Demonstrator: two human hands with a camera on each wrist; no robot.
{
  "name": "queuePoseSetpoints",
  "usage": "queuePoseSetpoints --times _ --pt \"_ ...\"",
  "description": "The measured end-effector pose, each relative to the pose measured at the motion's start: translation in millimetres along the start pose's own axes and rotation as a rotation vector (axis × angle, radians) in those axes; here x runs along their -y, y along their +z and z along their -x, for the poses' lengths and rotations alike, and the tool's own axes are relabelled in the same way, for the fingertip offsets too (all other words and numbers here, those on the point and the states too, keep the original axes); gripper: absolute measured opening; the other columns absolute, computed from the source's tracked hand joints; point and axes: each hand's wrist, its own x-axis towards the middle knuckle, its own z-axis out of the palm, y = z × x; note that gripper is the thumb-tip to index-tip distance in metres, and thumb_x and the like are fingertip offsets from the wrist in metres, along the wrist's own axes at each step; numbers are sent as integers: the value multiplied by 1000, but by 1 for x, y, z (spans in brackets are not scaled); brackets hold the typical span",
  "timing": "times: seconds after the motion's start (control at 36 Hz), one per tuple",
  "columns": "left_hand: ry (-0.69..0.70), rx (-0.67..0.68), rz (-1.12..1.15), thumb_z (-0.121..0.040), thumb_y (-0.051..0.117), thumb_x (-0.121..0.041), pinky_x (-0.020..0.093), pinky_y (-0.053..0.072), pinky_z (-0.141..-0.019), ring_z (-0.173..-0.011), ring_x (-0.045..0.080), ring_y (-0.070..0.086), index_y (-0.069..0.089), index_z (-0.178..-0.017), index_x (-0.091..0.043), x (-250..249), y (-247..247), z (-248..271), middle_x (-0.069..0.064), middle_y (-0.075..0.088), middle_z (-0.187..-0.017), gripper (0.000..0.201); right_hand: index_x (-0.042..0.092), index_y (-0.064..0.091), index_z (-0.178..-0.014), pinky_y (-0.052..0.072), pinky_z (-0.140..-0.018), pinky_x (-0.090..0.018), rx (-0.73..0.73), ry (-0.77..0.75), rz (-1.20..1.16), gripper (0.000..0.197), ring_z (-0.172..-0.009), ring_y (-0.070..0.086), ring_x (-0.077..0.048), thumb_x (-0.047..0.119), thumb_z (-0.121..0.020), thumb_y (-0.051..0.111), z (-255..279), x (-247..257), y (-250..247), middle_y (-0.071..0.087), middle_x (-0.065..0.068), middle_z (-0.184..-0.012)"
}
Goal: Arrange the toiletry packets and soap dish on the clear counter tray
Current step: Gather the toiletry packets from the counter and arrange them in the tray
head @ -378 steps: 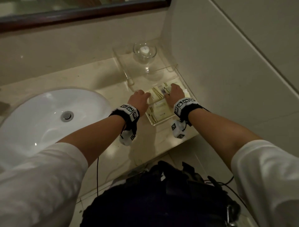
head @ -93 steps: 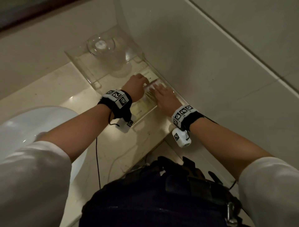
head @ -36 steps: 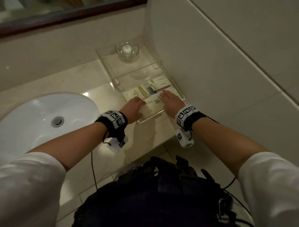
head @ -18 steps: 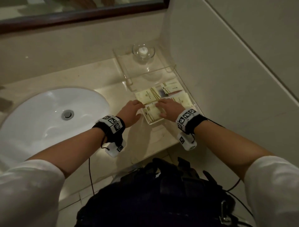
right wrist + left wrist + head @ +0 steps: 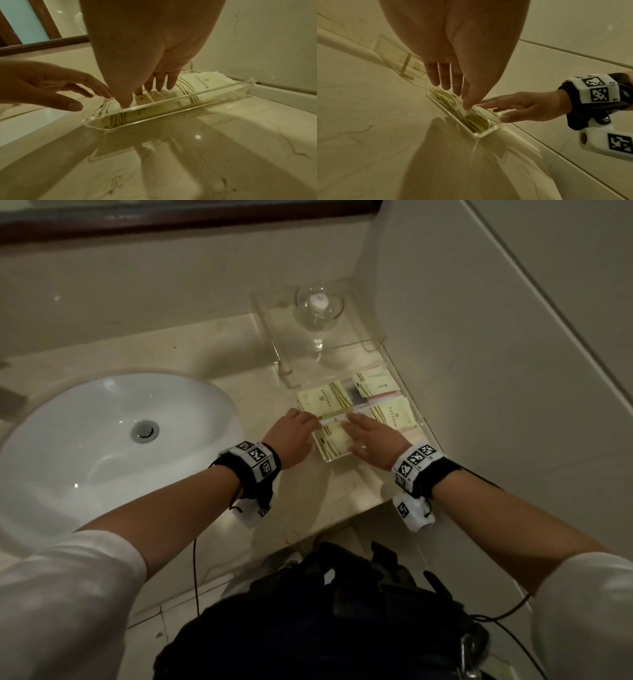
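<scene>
A clear tray (image 5: 425, 429) lies on the counter against the right wall, with several cream, gold-striped packets (image 5: 325, 402) flat in it. My left hand (image 5: 310, 422) reaches in from the tray's left rim. Its fingers are straight and its thumb tip touches the near packet (image 5: 471, 117). My right hand (image 5: 354, 422) lies flat over the near packets, and its straight fingers (image 5: 160, 83) press down on them. A glass soap dish (image 5: 319, 302) with a small white soap stands on the raised clear shelf (image 5: 371, 342) behind the tray.
A white sink basin (image 5: 113, 440) fills the counter to the left. The tiled wall (image 5: 496, 371) runs close along the tray's right side. The counter's front edge (image 5: 342, 522) is just below my wrists. A mirror frame (image 5: 171, 217) runs along the top.
Over the last second both hands have slid a little from the middle packets toward the tray's near end. The packets and the soap dish lie as before.
</scene>
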Motion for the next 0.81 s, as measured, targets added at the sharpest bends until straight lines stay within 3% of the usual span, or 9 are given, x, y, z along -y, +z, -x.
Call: queuePoseSetpoints --times 0.08,0.17,0.28,0.39,0.53,0.67,0.81 --pt "-22 -1 25 -85 56 -13 35 36 -103 -123 30 42 53 -131 -12 0 -2 -2 7 50 -137 47 8 39 -142 33 -112 -37 -115 -27 -26 59 -135 39 -26 28 -90 58 2 -5 -2 32 -9 -152" --pt "-49 -22 56 -85 55 -10 35 36 -102 -122 30 42 53 -130 -11 -2 -3 -4 8 50 -135 45 6 42 -140 33 -112 -38 -239 49 -99 54 -134 40 -25 23 -90 58 1 -14 -5 40 -10 -147" --pt "-136 -60 129 -87 57 -11 33 34 -104 -125 28 41 52 -131 -11 -6 -3 -10 9 47 -137 44 5 40 -141 26 -112 -28 -293 170 -116 52 -135 39 -23 23 -93 52 3 -39 -3 41 -12 -146" --pt "-188 -56 133 -90 55 -15 37 34 -109 -131 28 38 45 -138 -12 -11 -2 -18 9 41 -144 49 9 33 -145 24 -114 -31 -156 196 -65 55 -141 30 -23 25 -95 48 10 -58 -2 30 -10 -153" --pt "-241 11 118 -94 51 -20 38 28 -114 -139 28 29 36 -145 -17 -19 3 -29 7 30 -152 53 25 29 -147 28 -115 -41 -1 148 -118 51 -143 26 -21 32 -98 42 15 -70 5 23 -1 -157" --pt "-208 81 -93 -98 42 -33 40 15 -117 -145 31 15 25 -149 -21 -28 8 -40 6 17 -158 55 21 14 -152 12 -118 -34 62 162 -126 55 -147 8 -18 31 -101 32 20 -69 4 4 0 -160" --pt "-220 153 -196 -100 33 -38 47 14 -116 -146 36 7 16 -151 -27 -37 15 -49 5 8 -160 55 18 6 -152 3 -120 -34 51 165 -169 57 -148 -2 -21 16 -101 31 19 -69 12 -5 -6 -160"
